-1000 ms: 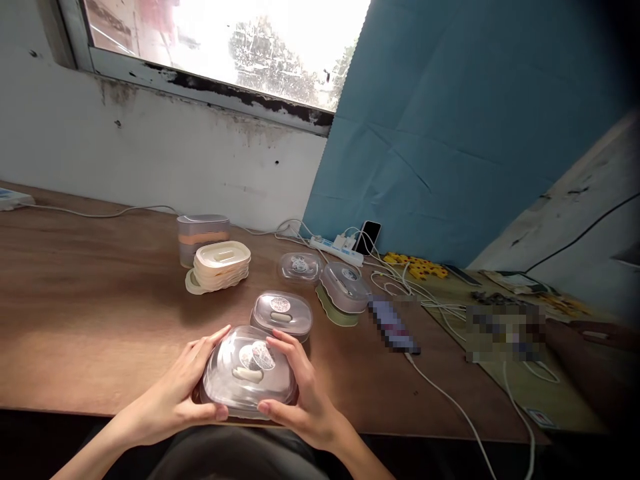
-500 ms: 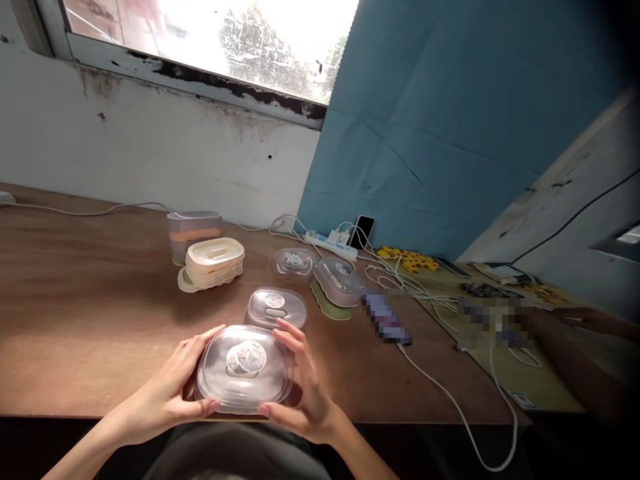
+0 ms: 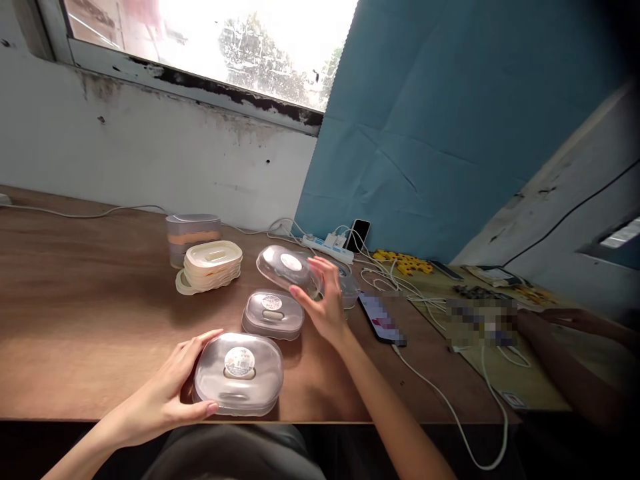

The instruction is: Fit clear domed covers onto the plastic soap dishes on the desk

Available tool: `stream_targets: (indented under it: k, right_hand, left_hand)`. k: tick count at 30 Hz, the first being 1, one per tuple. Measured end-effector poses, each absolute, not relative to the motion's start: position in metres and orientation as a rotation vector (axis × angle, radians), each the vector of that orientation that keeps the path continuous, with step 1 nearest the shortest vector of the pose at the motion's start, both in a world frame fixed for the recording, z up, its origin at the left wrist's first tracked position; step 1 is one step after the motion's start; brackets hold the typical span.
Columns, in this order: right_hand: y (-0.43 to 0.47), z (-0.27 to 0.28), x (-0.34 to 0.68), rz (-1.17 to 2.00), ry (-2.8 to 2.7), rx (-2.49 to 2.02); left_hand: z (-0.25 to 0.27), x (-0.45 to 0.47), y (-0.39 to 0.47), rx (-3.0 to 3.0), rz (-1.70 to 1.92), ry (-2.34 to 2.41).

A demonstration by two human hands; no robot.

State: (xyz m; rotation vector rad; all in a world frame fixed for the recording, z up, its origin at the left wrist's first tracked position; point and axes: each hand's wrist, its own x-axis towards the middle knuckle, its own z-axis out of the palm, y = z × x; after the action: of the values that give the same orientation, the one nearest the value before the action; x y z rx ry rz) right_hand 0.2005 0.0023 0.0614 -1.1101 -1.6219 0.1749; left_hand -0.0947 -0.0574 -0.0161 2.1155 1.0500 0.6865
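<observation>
A lidded plastic box (image 3: pixel 239 393) with a clear top and a round sticker sits near the table's front edge. My left hand (image 3: pixel 173 387) grips its left side, thumb at the front and fingers behind. My right hand (image 3: pixel 327 303) pinches the right end of a clear plastic lid (image 3: pixel 274 263), held tilted in the air and bearing a round white sticker. Below that lid stands a smaller lidded box (image 3: pixel 273 320), also stickered. Another lidded box (image 3: pixel 351 287) is partly hidden behind my right hand.
Cream oval lids (image 3: pixel 213 263) are stacked at the left, before a layered grey and orange container stack (image 3: pixel 193 230). A power strip (image 3: pixel 327 249), a standing phone (image 3: pixel 358 235), a charging phone (image 3: pixel 383 320) and loose cables lie right. A co-worker's arm (image 3: pixel 565 353) reaches in at the far right.
My right hand has left the front box and moved up and away with a clear lid. One sticker now shows on that box instead of two. My left hand stays on it.
</observation>
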Motion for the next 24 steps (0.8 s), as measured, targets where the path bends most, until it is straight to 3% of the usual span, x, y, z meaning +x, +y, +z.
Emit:
stream_targets:
  k: [3,8,15,24]
  right_hand:
    - [0.053,0.080,0.215,-0.002,-1.875,-1.439]
    - [0.103,0.084,0.229,-0.013,-2.102,-1.626]
    - [0.108,0.074,0.216,-0.168,-2.445,-1.848]
    - [0.107,0.067,0.203,-0.341,-2.504,-1.979]
  left_hand:
    - [-0.016,-0.096,-0.058,2.129,0.661,1.047]
    - [-0.016,-0.097,-0.058,2.160,0.630,1.051]
    - [-0.020,-0.098,-0.057,2.177,0.681,1.046]
    - [-0.001,-0.090,-0.060,2.139,0.593,1.032]
